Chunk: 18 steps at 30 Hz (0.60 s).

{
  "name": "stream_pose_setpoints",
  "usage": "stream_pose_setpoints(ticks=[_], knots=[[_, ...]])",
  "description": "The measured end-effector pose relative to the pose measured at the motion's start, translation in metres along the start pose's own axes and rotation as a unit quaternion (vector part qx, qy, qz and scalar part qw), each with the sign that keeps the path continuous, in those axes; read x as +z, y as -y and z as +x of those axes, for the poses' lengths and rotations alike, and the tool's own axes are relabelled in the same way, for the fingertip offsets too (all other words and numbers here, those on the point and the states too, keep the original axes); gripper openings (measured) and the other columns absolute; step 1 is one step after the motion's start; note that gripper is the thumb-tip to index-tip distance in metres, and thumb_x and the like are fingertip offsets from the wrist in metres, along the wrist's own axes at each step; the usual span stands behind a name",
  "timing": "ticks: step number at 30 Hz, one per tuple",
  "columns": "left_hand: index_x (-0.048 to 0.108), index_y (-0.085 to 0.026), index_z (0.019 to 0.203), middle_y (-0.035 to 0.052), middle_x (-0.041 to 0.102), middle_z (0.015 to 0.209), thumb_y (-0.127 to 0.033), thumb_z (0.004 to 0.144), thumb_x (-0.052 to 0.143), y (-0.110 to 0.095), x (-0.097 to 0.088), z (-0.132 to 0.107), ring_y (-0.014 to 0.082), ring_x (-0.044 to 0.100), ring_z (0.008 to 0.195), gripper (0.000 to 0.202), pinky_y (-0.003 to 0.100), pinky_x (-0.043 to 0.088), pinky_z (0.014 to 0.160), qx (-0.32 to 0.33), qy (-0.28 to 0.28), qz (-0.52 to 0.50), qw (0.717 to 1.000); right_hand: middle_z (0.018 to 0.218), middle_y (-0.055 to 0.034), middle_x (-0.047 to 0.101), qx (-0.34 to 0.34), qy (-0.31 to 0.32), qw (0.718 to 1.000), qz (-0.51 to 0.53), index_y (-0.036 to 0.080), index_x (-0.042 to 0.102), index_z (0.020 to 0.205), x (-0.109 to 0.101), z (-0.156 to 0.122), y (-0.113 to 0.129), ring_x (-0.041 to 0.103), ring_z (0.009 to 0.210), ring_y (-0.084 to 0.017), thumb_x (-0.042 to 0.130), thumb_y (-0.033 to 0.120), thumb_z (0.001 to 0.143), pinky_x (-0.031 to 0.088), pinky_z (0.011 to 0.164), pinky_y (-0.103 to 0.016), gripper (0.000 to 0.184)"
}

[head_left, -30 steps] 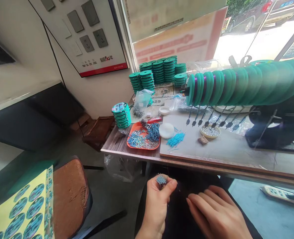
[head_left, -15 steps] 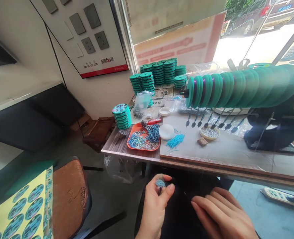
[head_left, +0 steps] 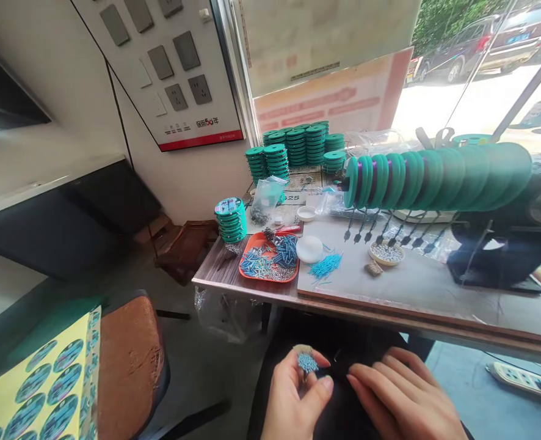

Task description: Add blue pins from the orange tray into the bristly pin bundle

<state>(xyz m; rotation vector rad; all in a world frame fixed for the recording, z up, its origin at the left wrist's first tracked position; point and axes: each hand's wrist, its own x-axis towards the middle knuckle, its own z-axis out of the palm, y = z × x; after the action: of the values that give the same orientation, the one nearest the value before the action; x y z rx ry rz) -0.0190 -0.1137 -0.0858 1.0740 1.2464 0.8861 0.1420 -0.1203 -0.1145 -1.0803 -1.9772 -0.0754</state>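
Note:
My left hand (head_left: pixel 298 400) is low in the view, over my dark lap, with its fingers pinched round a small bundle of blue tubes (head_left: pixel 307 362). My right hand (head_left: pixel 403 400) lies beside it on my lap, fingers stretched out flat and together, with nothing in them. Its fingertips are a short way from the left thumb. Above both hands runs the front edge of the wooden table (head_left: pixel 389 311).
On the table stand an orange tray (head_left: pixel 270 260) of blue tubes and metal bits, a white lid (head_left: pixel 309 249), loose blue tubes (head_left: pixel 325 266), a small bowl (head_left: pixel 386 252), stacks of green spools (head_left: pixel 298 146) and a winder with a row of green spools (head_left: pixel 435 174). A stool (head_left: pixel 128 360) and a yellow sticker sheet (head_left: pixel 36 391) are at the left.
The view has tilted up and shifted, so both hands sit lower in the frame. My left hand still pinches the blue bundle; my right hand stays flat on my lap.

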Motion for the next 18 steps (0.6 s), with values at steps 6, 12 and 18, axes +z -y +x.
stream_pose_setpoints(ticks=[6, 12, 18], knots=[[0.058, -0.013, 0.084, 0.0042, 0.052, 0.074, -0.031, 0.072, 0.052, 0.013, 0.001, 0.001, 0.0156, 0.046, 0.070, 0.022, 0.026, 0.034, 0.070, 0.014, -0.015, 0.047, 0.999, 0.059, 0.0019, 0.050, -0.010, 0.003, 1.000, 0.027, 0.015, 0.054, 0.084, 0.000, 0.011, 0.004, 0.042, 0.055, -0.010, 0.046, 0.010, 0.085, 0.032, 0.072, -0.029, 0.010], [0.066, -0.017, 0.089, 0.0082, 0.063, 0.079, -0.030, 0.072, 0.054, 0.016, 0.007, -0.004, 0.0225, 0.052, 0.079, 0.024, 0.030, 0.035, 0.073, 0.006, -0.107, 0.185, 0.977, 0.058, 0.0027, 0.049, -0.002, 0.063, 0.998, 0.030, 0.017, 0.050, 0.072, 0.001, 0.017, 0.004, 0.043, 0.055, -0.010, 0.040, 0.012, 0.088, 0.029, 0.074, -0.028, 0.020], [0.065, -0.014, 0.088, 0.0128, 0.063, 0.090, -0.034, 0.069, 0.058, 0.020, 0.006, -0.003, 0.0250, 0.054, 0.087, 0.029, 0.030, 0.035, 0.082, 0.009, -0.149, 0.127, 0.981, 0.061, 0.0036, 0.050, 0.006, 0.127, 0.992, 0.021, 0.018, 0.048, 0.073, 0.003, 0.007, 0.000, 0.044, 0.057, -0.011, 0.042, 0.011, 0.087, 0.027, 0.074, -0.028, 0.017]])
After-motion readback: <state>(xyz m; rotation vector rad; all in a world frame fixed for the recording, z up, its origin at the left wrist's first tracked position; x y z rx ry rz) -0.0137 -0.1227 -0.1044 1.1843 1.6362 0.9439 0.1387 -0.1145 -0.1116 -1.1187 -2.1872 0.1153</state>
